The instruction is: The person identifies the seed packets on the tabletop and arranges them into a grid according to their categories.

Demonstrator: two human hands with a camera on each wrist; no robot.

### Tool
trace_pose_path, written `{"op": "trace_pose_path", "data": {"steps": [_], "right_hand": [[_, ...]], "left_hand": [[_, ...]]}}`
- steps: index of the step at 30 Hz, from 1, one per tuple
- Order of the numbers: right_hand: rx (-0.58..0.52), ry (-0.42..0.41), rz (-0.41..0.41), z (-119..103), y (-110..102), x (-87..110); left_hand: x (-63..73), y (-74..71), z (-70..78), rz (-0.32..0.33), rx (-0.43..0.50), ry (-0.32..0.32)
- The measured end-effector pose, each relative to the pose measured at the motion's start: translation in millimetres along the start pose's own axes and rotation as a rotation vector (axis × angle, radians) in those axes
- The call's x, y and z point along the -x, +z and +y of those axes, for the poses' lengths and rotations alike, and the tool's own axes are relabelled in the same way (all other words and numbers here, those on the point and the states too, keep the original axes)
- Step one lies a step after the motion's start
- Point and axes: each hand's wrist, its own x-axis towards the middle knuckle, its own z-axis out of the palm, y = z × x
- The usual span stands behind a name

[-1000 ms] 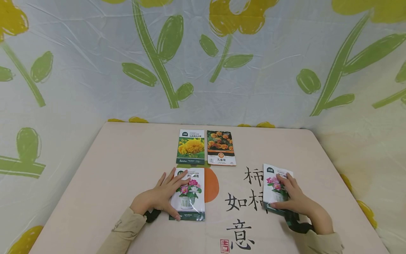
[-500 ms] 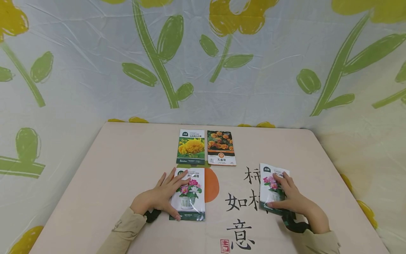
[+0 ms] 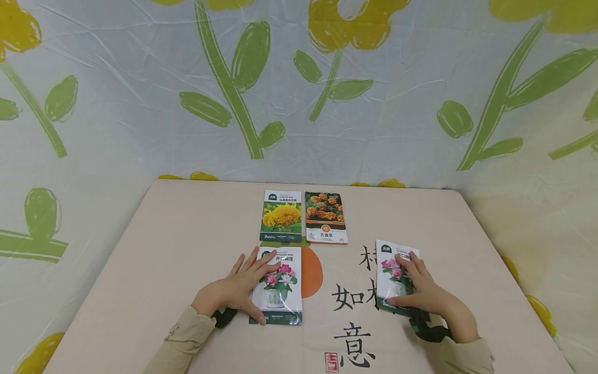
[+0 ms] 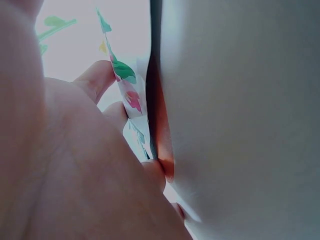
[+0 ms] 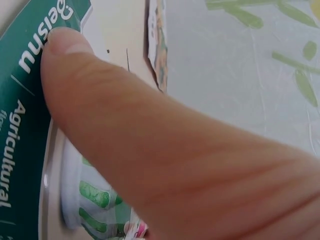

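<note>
In the head view my left hand point(image 3: 243, 285) lies with spread fingers over the left side of a white seed packet point(image 3: 287, 283) showing pink and white flowers in a pot. The left wrist view catches this seed packet point(image 4: 131, 92) edge-on, with fingertips against it. A matching seed packet point(image 3: 389, 278) is over the black lettering on the right. My right hand point(image 3: 425, 291) grips it, thumb near its green bottom band and fingers toward its right edge. Up close, the right thumb point(image 5: 100, 85) presses on the green band point(image 5: 22, 115); the packet buckles beside it.
Behind the left packet lie a yellow-flower seed packet point(image 3: 282, 217) and an orange marigold seed packet point(image 3: 326, 218), side by side. The pale tablecloth point(image 3: 187, 223) bears an orange printed disc point(image 3: 311, 272) and black writing point(image 3: 353, 345). A flower-print curtain point(image 3: 397, 130) hangs round the table.
The right hand has moved steadily left with its seed packet, which now covers more of the black writing. My left hand and the other packets have stayed put.
</note>
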Motion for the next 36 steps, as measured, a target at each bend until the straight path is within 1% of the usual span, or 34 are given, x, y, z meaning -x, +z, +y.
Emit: {"op": "trace_pose_path", "data": {"steps": [4, 9, 19, 29, 36], "right_hand": [[0.003, -0.002, 0.004, 0.3, 1.4, -0.7], [0.013, -0.012, 0.023, 1.7, 3.3, -0.2], [0.042, -0.063, 0.075, 5.8, 7.8, 2.7], [0.025, -0.072, 0.077, 3.7, 9.8, 2.7], [0.037, -0.072, 0.069, 0.7, 11.1, 3.2]], "left_hand": [[-0.7, 0.3, -0.2, -0.003, -0.002, -0.01], [-1.6, 1.1, -1.1, 0.0, -0.008, 0.0], [-1.6, 2.5, -1.4, -0.01, -0.004, -0.01], [-0.8, 2.5, -3.6, 0.003, 0.0, 0.0], [-0.4, 0.5, -0.7, -0.005, 0.003, -0.021]]}}
